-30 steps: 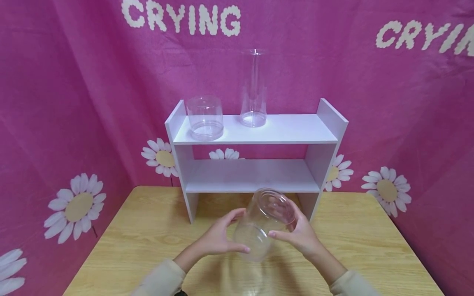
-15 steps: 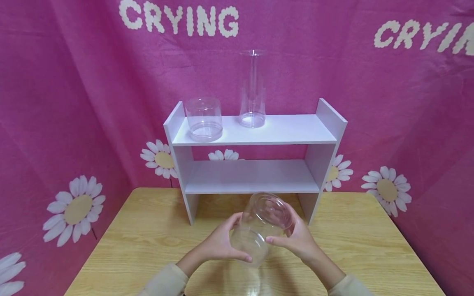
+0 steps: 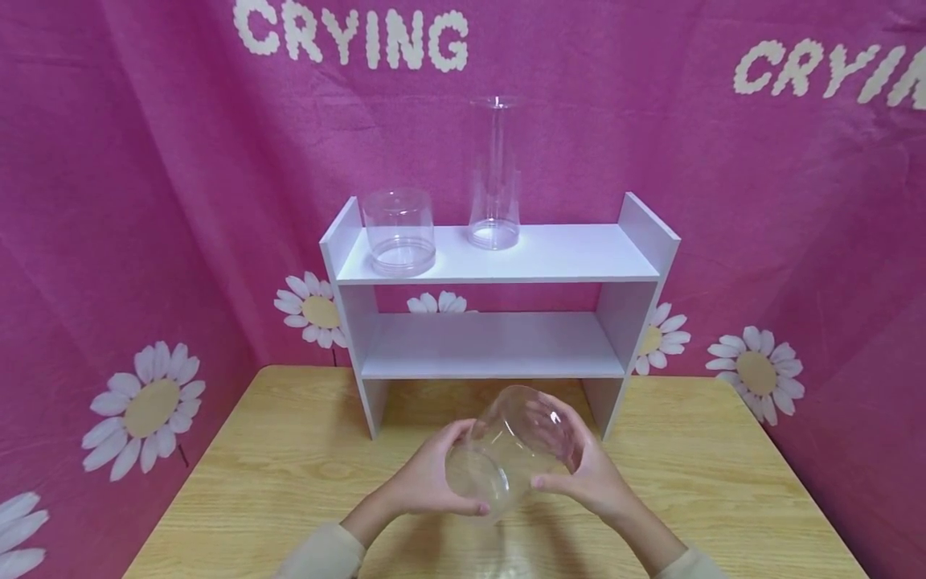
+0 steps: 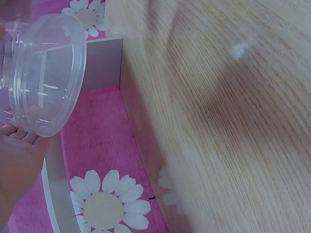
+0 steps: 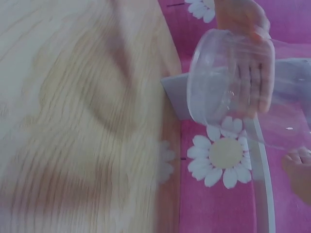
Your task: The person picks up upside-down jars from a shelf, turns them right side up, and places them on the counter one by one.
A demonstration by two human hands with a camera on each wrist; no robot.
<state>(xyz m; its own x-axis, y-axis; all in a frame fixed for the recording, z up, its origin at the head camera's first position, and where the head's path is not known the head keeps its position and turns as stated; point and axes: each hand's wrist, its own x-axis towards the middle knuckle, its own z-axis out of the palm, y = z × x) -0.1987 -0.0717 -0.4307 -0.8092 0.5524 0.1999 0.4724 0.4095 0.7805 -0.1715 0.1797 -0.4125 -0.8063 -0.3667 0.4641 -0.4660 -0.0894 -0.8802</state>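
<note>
Between both hands a clear, waisted vase (image 3: 506,450) is held tilted above the wooden table, its upper end leaning right. My left hand (image 3: 427,474) grips its lower end, thumb in front and fingers round the far side. On the upper end, my right hand (image 3: 593,466) holds it with the thumb toward me and the fingers behind. The left wrist view shows the vase's wide round rim (image 4: 77,63) with the left hand (image 4: 22,160) beneath it. Through the clear wall in the right wrist view, the left hand's fingers (image 5: 250,82) show along the vase.
A white two-tier shelf (image 3: 579,253) stands at the back of the table (image 3: 694,474). Its top board carries a short, wide clear jar (image 3: 401,257) at left and a tall clear vase (image 3: 495,217) near the middle. A pink curtain with daisies (image 3: 796,201) hangs behind.
Both hands have lowered slightly, and the vase with them. Its lower end has swung a little left, so it leans more to the right.
</note>
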